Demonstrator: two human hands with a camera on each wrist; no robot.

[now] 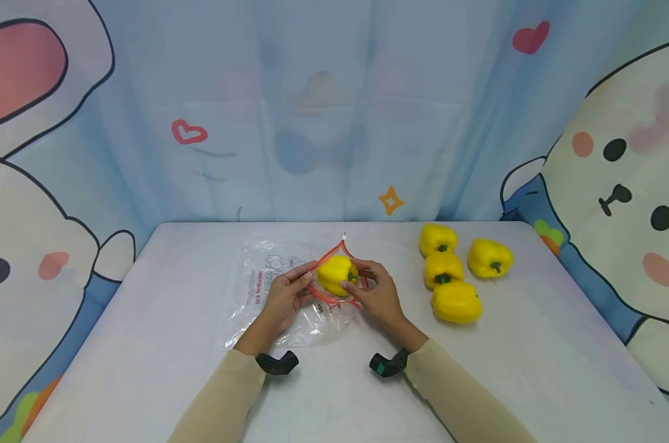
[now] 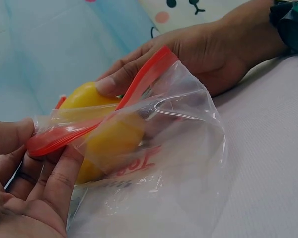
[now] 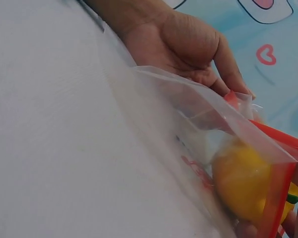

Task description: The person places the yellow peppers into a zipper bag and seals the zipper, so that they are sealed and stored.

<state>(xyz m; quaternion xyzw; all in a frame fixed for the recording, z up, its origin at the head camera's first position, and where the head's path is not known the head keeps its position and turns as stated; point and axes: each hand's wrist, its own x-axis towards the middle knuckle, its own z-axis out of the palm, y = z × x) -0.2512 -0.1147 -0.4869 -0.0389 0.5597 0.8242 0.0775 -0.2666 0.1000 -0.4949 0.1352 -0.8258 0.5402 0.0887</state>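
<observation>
So your pepper (image 1: 334,275) is sitting in the mouth of the bag (image 1: 306,329), between your two hands. Your left hand (image 1: 281,299) has the red rim (image 2: 64,136) pinched between thumb and fingers, and your right hand (image 1: 382,296) holds the pepper, thumb pressed on its side.

Room-wise, you've got a wide stretch of table (image 1: 162,344) left of the bag, plus a strip between your right hand and the four loose peppers (image 1: 444,269). Three of those run in a line and one sits off to the right; the back one is close to the far edge, right by the curtain (image 1: 334,111). The near edge is cut off in the head view.

Hard to make out: your right fingers beyond the thumb are mostly behind the pepper and rim in the left wrist view, and the right wrist view only catches bits of that hand at its border. The bag's so shiny and see-through that its lower outline gets lost, and I can't read the print.
</observation>
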